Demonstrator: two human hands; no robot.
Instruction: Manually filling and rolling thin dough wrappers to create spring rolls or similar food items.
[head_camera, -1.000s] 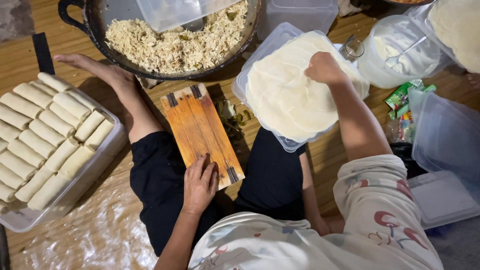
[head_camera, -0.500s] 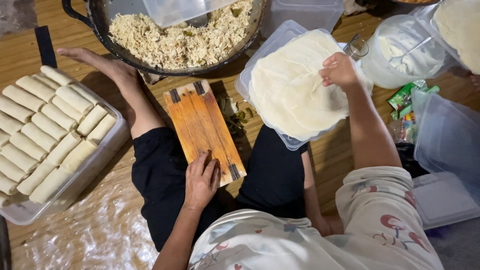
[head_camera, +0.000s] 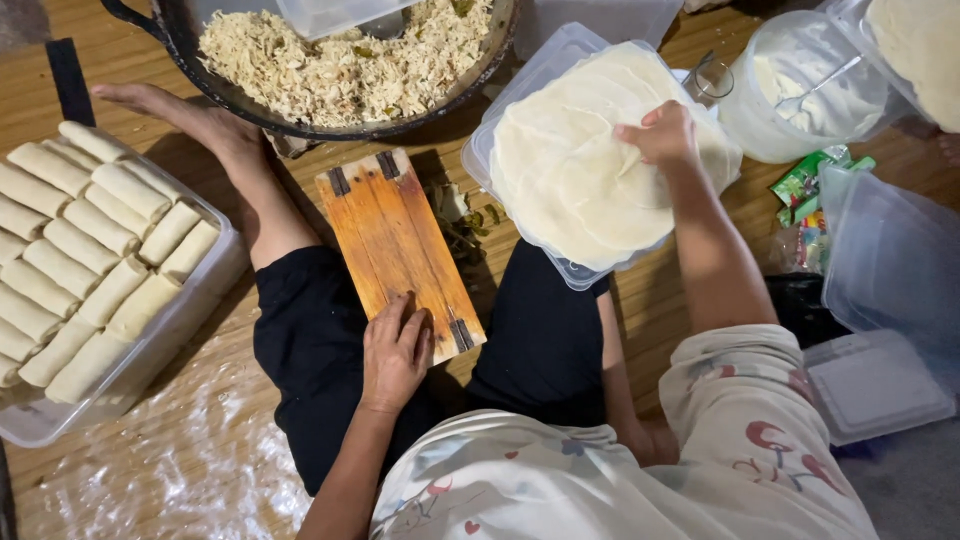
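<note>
Two hands are working in the single head view, looking down on a person sitting cross-legged on a wooden floor. The right hand (head_camera: 662, 132) is reaching out over a stack of thin pale wrappers (head_camera: 585, 170) lying in a shallow clear plastic container (head_camera: 478, 150), and its fingertips are pinching closed on the top sheet near the stack's upper right, so the wrapper is sitting directly under and within the pinch. The left hand (head_camera: 395, 350) is resting flat, fingers spread and holding nothing, on the near end of a wooden board (head_camera: 390, 235) that is lying across the lap. Beyond the board a dark pan (head_camera: 250, 105) is holding shredded filling (head_camera: 340, 55), and a clear tray (head_camera: 190, 310) on the left is carrying rows of finished rolls (head_camera: 95, 250). A white tub with a spoon (head_camera: 800, 85) is standing just right of the wrappers. As a judgement, the sheet is looking thin enough to tear if it is being pulled up fast from one pinched spot, or two sheets may be clinging together and lifting as one; the board, being steadied by only one palm, could be tipping off the knee.
</note>
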